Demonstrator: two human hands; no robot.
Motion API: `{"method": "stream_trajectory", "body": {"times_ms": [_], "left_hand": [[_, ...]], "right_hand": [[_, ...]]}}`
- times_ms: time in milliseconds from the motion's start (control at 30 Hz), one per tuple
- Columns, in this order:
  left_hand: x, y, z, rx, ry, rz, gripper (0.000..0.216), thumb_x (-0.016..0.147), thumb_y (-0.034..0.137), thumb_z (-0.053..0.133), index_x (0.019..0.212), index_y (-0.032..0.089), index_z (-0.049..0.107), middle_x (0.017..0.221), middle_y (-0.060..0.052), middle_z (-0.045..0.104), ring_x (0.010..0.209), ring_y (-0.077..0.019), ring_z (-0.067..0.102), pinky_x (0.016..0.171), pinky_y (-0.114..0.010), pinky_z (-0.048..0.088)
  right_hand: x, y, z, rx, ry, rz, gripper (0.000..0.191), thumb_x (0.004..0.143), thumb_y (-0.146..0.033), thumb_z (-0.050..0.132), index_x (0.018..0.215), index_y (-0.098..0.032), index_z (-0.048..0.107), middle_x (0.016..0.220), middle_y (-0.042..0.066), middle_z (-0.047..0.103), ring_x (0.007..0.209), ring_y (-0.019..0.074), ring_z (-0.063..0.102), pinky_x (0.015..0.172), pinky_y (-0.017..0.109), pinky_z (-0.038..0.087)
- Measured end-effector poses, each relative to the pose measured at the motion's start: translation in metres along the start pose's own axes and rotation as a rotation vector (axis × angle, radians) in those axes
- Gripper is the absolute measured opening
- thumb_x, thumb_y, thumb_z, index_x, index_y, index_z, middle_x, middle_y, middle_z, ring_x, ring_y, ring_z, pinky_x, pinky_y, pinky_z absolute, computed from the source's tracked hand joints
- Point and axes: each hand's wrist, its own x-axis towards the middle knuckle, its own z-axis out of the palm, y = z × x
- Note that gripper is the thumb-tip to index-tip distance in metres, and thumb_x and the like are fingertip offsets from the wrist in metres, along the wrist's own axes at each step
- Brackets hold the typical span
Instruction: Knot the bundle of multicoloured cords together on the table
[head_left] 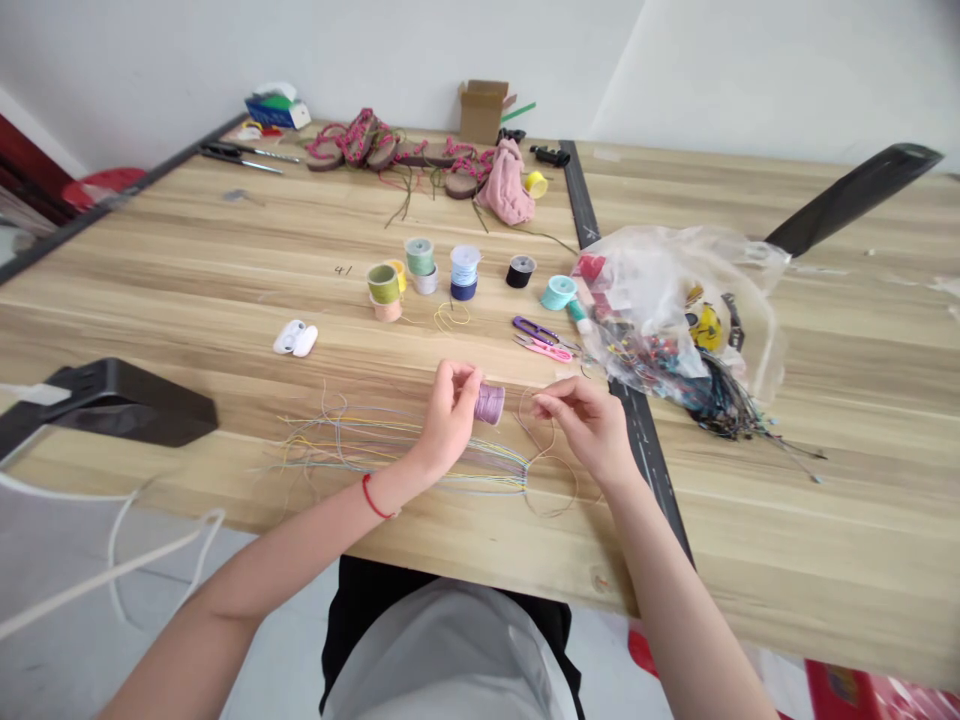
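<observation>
My left hand (452,405) is closed on a spool of purple thread (490,404), held just above the table. To its right, the thumb and forefinger of my right hand (581,415) pinch a thin thread end. Below both hands, a bundle of long coloured threads (487,465) lies spread sideways on the wood, in yellow, blue and purple tones. Its strands are gathered along a short knotted edge (524,475) at the right. Loose thread loops (559,505) curl out beside that edge, under my right hand.
Several thread spools (419,258) stand behind my hands, with a black spool (520,271) and a turquoise one (559,292). Purple snips (536,328) and pink snips (546,348) lie nearby. A plastic bag (675,290) fills the right; a black stand (135,400) and earbud case (295,338) sit left.
</observation>
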Motion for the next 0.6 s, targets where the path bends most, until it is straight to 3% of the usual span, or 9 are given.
{"method": "stream_trajectory", "body": {"times_ms": [167, 267, 433, 600], "left_hand": [[-0.002, 0.002, 0.000, 0.061, -0.005, 0.128, 0.022, 0.097, 0.042, 0.054, 0.091, 0.022, 0.050, 0.090, -0.002, 0.058, 0.085, -0.0139, 0.059, 0.080, -0.028, 0.047], [-0.002, 0.003, -0.001, 0.102, -0.024, 0.173, 0.020, 0.098, 0.041, 0.053, 0.092, 0.022, 0.050, 0.093, -0.003, 0.058, 0.087, -0.0147, 0.058, 0.082, -0.029, 0.046], [-0.001, 0.004, -0.003, 0.169, -0.058, 0.237, 0.016, 0.099, 0.038, 0.050, 0.093, 0.023, 0.050, 0.096, -0.004, 0.057, 0.089, -0.0158, 0.057, 0.083, -0.031, 0.046], [-0.003, 0.004, -0.003, 0.205, -0.103, 0.289, 0.014, 0.101, 0.035, 0.048, 0.094, 0.023, 0.049, 0.096, -0.004, 0.057, 0.090, -0.0162, 0.057, 0.085, -0.033, 0.046]], "right_hand": [[0.004, -0.006, 0.003, 0.180, -0.090, 0.124, 0.034, 0.083, -0.050, 0.070, 0.069, -0.021, 0.059, 0.059, -0.001, 0.064, 0.053, 0.0116, 0.059, 0.055, 0.026, 0.049], [0.005, -0.005, 0.003, 0.202, -0.104, 0.151, 0.032, 0.080, -0.048, 0.074, 0.070, -0.020, 0.061, 0.057, -0.001, 0.062, 0.050, 0.0104, 0.055, 0.053, 0.025, 0.048], [0.001, 0.000, 0.004, 0.099, -0.120, 0.114, 0.023, 0.078, -0.041, 0.076, 0.081, -0.020, 0.067, 0.067, 0.000, 0.065, 0.056, 0.0124, 0.058, 0.054, 0.027, 0.047], [-0.006, -0.003, 0.013, -0.050, -0.180, -0.012, 0.010, 0.089, -0.031, 0.063, 0.089, -0.021, 0.061, 0.074, 0.000, 0.064, 0.066, 0.0132, 0.059, 0.061, 0.027, 0.046]]}}
